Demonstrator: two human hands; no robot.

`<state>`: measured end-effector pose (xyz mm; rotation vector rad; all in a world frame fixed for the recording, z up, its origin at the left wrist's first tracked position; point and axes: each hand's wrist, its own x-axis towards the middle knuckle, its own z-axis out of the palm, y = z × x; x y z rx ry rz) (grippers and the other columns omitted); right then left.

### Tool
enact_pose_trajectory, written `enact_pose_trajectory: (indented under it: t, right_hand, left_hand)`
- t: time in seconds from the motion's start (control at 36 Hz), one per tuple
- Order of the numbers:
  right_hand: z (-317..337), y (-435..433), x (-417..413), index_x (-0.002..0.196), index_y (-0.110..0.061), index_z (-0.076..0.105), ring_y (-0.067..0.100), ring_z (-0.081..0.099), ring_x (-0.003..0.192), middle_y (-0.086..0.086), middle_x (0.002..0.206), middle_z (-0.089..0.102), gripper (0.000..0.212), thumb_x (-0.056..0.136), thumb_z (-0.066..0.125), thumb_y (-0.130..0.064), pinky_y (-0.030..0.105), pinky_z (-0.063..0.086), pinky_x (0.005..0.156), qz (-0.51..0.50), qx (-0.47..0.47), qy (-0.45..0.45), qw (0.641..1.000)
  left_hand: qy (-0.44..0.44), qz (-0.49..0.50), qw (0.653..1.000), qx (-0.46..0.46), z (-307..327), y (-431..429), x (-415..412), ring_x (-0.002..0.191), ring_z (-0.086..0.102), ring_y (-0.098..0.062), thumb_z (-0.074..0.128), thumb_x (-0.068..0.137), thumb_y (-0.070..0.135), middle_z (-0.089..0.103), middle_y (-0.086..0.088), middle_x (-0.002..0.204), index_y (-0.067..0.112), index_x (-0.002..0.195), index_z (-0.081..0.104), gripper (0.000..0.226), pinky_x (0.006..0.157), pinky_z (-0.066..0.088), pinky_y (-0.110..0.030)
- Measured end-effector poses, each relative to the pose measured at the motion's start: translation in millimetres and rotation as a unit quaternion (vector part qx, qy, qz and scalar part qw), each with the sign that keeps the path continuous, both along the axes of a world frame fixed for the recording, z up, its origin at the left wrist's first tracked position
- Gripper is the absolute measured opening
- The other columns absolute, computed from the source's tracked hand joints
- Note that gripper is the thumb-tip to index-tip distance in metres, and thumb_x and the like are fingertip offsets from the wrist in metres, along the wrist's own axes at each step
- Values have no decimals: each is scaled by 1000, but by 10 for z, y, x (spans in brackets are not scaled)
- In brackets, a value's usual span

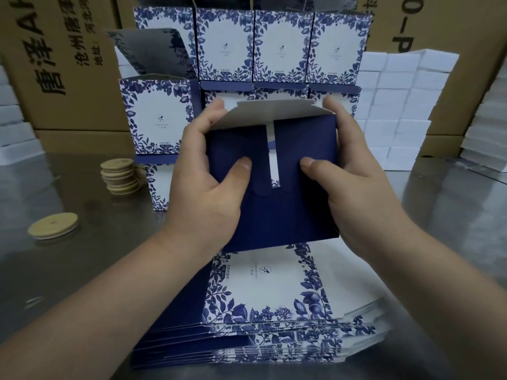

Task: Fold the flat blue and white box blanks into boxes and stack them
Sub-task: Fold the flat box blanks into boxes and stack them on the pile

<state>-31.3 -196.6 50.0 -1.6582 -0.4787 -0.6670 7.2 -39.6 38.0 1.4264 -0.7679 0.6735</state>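
I hold a partly folded dark blue box (277, 215) up in front of me, its end facing me. My left hand (208, 185) grips its left side and my right hand (354, 182) grips its right side. Both thumbs press the two blue end flaps inward, with a narrow white gap between them. A white-lined flap (271, 112) stands open at the top. Below lies a fanned pile of flat blue and white blanks (269, 319). Behind, folded boxes (282, 48) with floral borders stand stacked in rows.
Several round wooden discs (120, 175) are stacked at the left of the shiny metal table (82, 256), with one disc (52, 225) lying alone nearer me. Brown cartons (63, 64) stand behind, and white boxes (397, 105) are piled at the right.
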Motion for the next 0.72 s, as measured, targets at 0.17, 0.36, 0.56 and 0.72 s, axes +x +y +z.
enact_pose_trajectory:
  t: [0.17, 0.36, 0.56, 0.72]
  right_hand:
    - [-13, 18, 3, 114, -57, 42, -2, 59, 103, -22, 125, 55, 54, 76, 54, -21, 21, 49, 83, -13, -2, -4, 1000]
    - [1, 16, 4, 109, -62, 45, 1, 60, 102, -23, 119, 59, 56, 77, 54, -18, 28, 49, 90, -20, 3, -8, 1000]
    - [19, 9, -13, 110, -62, 42, -4, 62, 96, -33, 99, 64, 56, 74, 55, -21, 19, 47, 79, -9, 8, 15, 1000]
    - [22, 21, -20, 109, -60, 46, -2, 61, 99, -34, 103, 63, 55, 72, 52, -20, 23, 44, 85, -1, 29, 30, 999]
  left_hand:
    - [17, -24, 1000, -2, 37, 0, -18, 131, 41, -17, 48, 76, 2, 45, -7, 138, 33, 114, 42, 49, 111, 31, -45]
    - [-28, -25, 999, 11, 53, 3, -43, 130, 39, -10, 43, 73, -8, 43, 11, 129, 35, 107, 43, 55, 113, 28, -43]
    - [1, -24, 1000, 7, 91, -10, -54, 124, 40, 4, 41, 73, -4, 41, 11, 129, 31, 85, 56, 40, 107, 33, -28]
    - [19, -21, 999, 23, 105, 7, -95, 123, 39, 9, 40, 74, 1, 40, 16, 130, 29, 82, 59, 35, 103, 33, -17]
